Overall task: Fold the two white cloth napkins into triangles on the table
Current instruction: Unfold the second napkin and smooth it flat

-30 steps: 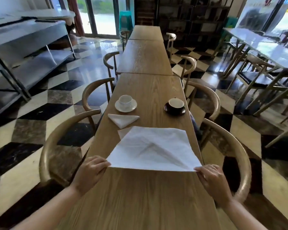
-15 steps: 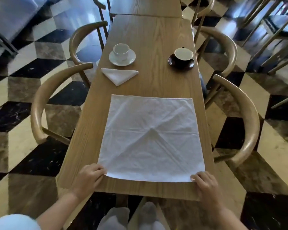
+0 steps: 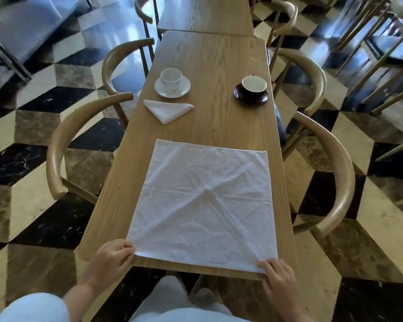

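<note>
A large white cloth napkin (image 3: 205, 203) lies spread flat as a square on the near end of the wooden table (image 3: 214, 122), creased with diagonal fold lines. My left hand (image 3: 113, 256) pinches its near left corner. My right hand (image 3: 276, 273) holds its near right corner at the table's front edge. Farther up the table, on the left, a second white napkin (image 3: 168, 110) lies folded into a small triangle.
A white cup on a white saucer (image 3: 172, 82) stands behind the folded napkin. A cup on a dark saucer (image 3: 251, 93) sits at the right. Curved wooden chairs (image 3: 63, 147) (image 3: 335, 163) flank both sides of the table. The floor is checkered.
The napkin, half raised a second ago, now lies fully flat. The view tipped downward. Both hands kept hold of the near corners.
</note>
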### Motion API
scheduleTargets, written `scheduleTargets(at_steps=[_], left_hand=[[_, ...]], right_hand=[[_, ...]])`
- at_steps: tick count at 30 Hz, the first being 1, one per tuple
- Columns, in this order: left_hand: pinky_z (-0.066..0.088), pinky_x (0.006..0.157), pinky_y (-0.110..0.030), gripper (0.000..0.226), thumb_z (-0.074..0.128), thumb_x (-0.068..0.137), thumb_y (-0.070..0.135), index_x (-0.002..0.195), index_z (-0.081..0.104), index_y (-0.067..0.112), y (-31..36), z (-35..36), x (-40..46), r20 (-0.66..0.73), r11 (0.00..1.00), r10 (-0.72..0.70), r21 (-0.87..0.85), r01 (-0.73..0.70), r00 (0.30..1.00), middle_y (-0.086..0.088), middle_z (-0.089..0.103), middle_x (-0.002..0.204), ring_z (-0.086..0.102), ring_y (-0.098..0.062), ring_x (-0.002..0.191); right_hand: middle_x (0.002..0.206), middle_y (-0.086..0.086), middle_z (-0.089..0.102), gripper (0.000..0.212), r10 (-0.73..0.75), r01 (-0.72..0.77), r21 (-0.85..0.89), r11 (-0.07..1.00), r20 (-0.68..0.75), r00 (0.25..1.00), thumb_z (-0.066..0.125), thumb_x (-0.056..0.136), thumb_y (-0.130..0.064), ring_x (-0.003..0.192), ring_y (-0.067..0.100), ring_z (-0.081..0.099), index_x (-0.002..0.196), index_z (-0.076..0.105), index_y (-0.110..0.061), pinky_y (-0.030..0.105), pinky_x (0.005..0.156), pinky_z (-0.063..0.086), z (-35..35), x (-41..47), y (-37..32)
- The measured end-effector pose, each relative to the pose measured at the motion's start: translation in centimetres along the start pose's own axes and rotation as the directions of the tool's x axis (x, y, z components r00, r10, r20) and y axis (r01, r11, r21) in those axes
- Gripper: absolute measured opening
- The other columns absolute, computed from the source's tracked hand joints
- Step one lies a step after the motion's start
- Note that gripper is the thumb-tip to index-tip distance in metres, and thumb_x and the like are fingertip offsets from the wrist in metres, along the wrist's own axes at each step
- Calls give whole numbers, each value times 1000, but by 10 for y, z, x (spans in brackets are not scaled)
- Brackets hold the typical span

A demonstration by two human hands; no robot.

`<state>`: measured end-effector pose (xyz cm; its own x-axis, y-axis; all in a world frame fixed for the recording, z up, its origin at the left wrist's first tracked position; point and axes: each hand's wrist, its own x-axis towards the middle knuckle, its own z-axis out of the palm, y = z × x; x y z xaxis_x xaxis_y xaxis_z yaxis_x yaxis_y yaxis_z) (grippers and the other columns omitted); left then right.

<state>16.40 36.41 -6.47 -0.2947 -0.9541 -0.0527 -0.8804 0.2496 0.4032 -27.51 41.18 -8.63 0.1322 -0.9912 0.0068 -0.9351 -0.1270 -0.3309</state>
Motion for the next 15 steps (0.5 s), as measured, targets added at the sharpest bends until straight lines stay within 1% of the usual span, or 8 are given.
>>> scheduleTargets(at_steps=[1,3,4,5,7,9,12,15], left_hand=[[55,70,-27,9,77,72,21,81,73,19,1,0,-3,-8,1000,-2,-5,2,1000,12,66,83,61,-1,74],[55,76,-33,22,62,78,36,87,73,19,2,1,-5,-35,999,-36,-18,36,999,12,66,90,62,-4,81],[53,81,-35,33,53,83,42,93,73,17,5,2,-2,-59,999,-48,-18,47,997,9,68,96,63,-8,87],[50,87,-36,44,43,89,45,101,72,14,12,3,3,-85,998,-55,-17,54,995,4,68,104,63,-13,95],[36,102,-33,58,23,98,45,119,64,9,35,6,20,-111,1000,-23,-21,21,994,-5,62,124,54,-19,116],[20,110,-35,56,15,100,37,132,53,9,66,18,39,-88,999,21,-45,-26,996,-6,48,140,36,-19,133],[14,111,-45,48,20,100,30,142,37,14,102,45,66,-22,998,43,-34,-44,999,-5,32,150,21,-18,140],[11,110,-52,55,30,94,30,148,21,20,111,71,82,81,995,42,86,-49,996,-4,22,154,13,-18,143]], right_hand=[[77,-1,60,46,48,-48,-12,999,26,998,85,41,-1,68,20,62,80,68,-18,26,62,44,-1,-2,-2],[83,1,63,38,140,-139,-42,989,31,990,83,51,-13,74,24,65,87,69,-18,34,65,48,-4,0,-13],[90,3,65,28,173,-173,-53,984,3,985,74,65,-21,81,27,66,92,69,-16,39,69,50,-5,2,-23],[98,5,66,27,204,-205,-53,977,-22,979,58,79,-29,89,28,66,100,68,-14,43,74,51,-5,7,-34],[118,10,63,51,232,-233,-43,972,-12,973,24,96,-39,108,29,60,116,62,-12,46,87,48,-2,21,-61],[136,11,51,61,205,-205,-36,978,-13,979,9,98,-41,128,27,44,130,53,-13,46,101,38,5,42,-90],[151,9,29,58,170,-170,-2,985,42,985,6,99,-39,141,21,15,142,36,-16,45,112,13,29,79,-127],[152,8,23,50,150,-148,-28,989,95,984,21,98,-32,143,22,12,144,28,-14,48,110,12,53,99,-143]])
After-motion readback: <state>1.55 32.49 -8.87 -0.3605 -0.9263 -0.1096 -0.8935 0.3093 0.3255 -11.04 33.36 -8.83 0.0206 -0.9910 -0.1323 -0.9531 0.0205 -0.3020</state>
